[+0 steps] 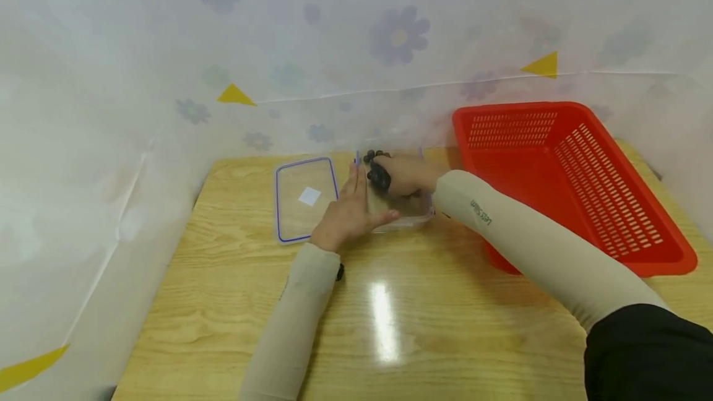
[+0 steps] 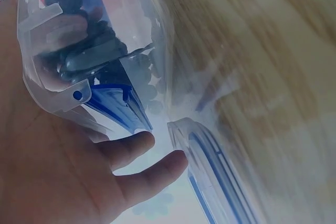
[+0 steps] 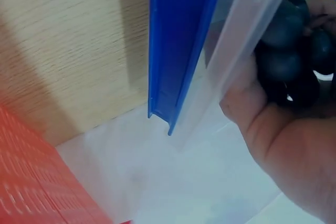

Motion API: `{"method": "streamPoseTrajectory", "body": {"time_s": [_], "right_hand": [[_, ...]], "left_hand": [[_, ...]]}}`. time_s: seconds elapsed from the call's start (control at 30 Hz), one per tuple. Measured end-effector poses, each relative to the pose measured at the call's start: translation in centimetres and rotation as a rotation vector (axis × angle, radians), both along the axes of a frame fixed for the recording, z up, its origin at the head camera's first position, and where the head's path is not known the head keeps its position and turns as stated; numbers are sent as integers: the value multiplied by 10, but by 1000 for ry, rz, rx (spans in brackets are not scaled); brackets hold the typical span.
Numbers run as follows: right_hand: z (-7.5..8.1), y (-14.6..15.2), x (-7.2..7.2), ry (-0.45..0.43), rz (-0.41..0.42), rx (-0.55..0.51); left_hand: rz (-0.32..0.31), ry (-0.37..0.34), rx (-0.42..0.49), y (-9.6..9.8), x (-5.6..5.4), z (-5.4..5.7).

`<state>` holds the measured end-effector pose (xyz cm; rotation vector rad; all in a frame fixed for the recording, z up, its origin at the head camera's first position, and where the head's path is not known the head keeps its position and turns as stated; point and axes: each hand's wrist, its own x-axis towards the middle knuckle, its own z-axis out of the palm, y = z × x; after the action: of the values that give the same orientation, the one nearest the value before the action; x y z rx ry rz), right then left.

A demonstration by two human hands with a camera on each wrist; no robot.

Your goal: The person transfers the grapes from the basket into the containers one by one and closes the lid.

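A clear plastic container [image 1: 412, 221] with blue-edged side flaps stands toward the back of the table. My right hand [image 1: 411, 175] reaches into it and grips a bunch of black grapes [image 3: 286, 51], its fingers curled round several of them. Through the container's side, the left wrist view shows dark grapes [image 2: 94, 40] and parts of the right hand's fingers. Along the container's left side lies my left hand [image 1: 352, 210], fingers extended and thumb spread across the near side. To its left, a clear lid [image 1: 292, 187] with a blue seal lies flat.
At the right stands a large red slatted basket [image 1: 518, 172], close to the right forearm. A white square label [image 1: 309, 196] is on the lid. Behind the table hangs a pale flowered sheet [image 1: 334, 48]. A small dark thing [image 1: 340, 272] shows beside the left sleeve.
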<state>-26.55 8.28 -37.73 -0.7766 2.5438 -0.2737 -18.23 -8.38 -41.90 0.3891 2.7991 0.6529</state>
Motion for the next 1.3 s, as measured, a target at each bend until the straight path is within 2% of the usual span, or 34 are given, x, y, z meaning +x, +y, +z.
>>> {"method": "streamPoseTrajectory", "body": {"time_s": [0.17,0.27,0.5,0.6,0.8,0.93,1.2,1.3], "right_hand": [[7,-2,11,-130,30,79],[11,-4,15,-175,50,102],[18,-1,16,-258,61,43],[22,1,15,-244,69,12],[34,2,12,-100,114,17],[41,3,10,-61,108,23],[53,2,12,16,76,-67],[54,-2,13,39,67,-112]], "left_hand": [[-8,-3,10,0,0,0],[-8,-11,31,-1,1,0],[-5,-8,37,-2,0,-1],[-6,-5,37,-1,0,-1],[5,-13,29,0,-1,0],[11,-26,26,0,-2,0],[19,-47,72,-3,-1,-1],[23,-31,126,-6,0,-3]]}}
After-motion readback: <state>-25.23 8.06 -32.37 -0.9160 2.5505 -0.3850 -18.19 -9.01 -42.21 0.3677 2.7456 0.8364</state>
